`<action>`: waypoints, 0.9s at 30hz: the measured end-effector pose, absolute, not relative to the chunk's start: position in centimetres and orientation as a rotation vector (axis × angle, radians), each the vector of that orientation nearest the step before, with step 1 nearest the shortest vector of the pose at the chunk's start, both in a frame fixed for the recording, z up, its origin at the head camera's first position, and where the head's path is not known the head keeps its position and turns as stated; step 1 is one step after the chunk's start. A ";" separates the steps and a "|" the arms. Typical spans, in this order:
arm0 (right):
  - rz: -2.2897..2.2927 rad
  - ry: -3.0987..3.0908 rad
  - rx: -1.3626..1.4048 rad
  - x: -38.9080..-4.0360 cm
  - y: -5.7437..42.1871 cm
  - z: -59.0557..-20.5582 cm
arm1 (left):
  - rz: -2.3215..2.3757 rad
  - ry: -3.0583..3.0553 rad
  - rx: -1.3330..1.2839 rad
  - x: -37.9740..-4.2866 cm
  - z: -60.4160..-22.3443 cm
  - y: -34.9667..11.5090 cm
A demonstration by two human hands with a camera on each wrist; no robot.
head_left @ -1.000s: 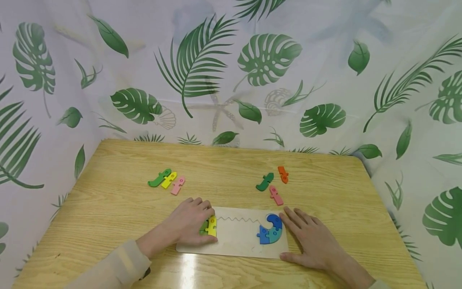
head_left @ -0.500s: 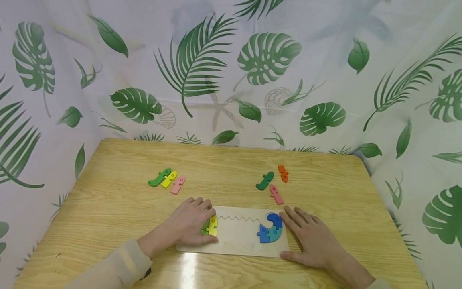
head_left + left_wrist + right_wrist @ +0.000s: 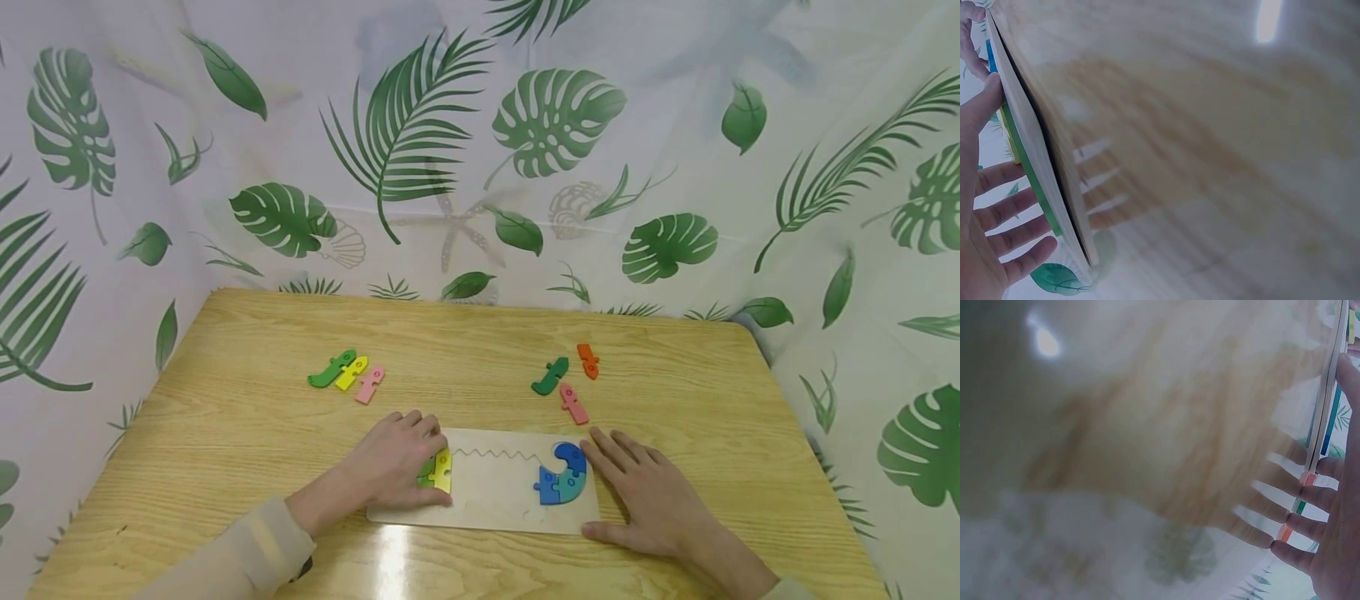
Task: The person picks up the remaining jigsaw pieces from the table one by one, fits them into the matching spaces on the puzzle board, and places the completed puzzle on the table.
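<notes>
Hands [image 3: 403,460] [image 3: 660,508] unmoved; green edge [image 3: 1032,175] left-wrist only

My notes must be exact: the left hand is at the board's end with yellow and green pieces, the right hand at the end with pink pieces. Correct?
Not pink: in the head view, blue and teal pieces lie beside the right hand.

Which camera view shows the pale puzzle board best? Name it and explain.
The head view: it looks down on the pale puzzle board, zigzag line included, though the left hand hides part of one end. Both wrist views show it nearly edge-on, as a thin strip.
</notes>
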State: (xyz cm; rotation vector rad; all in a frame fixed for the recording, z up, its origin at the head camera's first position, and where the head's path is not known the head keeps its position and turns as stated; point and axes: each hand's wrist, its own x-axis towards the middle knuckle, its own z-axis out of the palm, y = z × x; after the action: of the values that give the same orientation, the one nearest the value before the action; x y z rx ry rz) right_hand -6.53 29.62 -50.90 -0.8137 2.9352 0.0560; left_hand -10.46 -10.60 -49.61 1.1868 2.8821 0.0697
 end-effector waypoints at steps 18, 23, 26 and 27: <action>0.050 2.940 -0.817 -6.4 29.7 -51.1 | 0.115 2.882 1.204 -10.5 -50.0 -10.8; 0.047 2.937 -0.813 -6.5 29.7 -51.2 | 0.118 2.886 1.200 -10.4 -50.0 -10.8; 0.040 2.942 -0.819 -6.5 29.7 -51.2 | 0.126 2.881 1.195 -10.4 -49.9 -10.9; 0.037 2.945 -0.821 -6.5 29.7 -51.2 | 0.128 2.879 1.192 -10.4 -49.9 -10.9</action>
State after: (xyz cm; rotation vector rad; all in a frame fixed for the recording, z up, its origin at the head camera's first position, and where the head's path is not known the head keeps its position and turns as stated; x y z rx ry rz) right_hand -6.54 29.71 -51.23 -0.8206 2.9450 0.0366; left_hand -10.37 -10.88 -49.91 1.1924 2.8789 0.1281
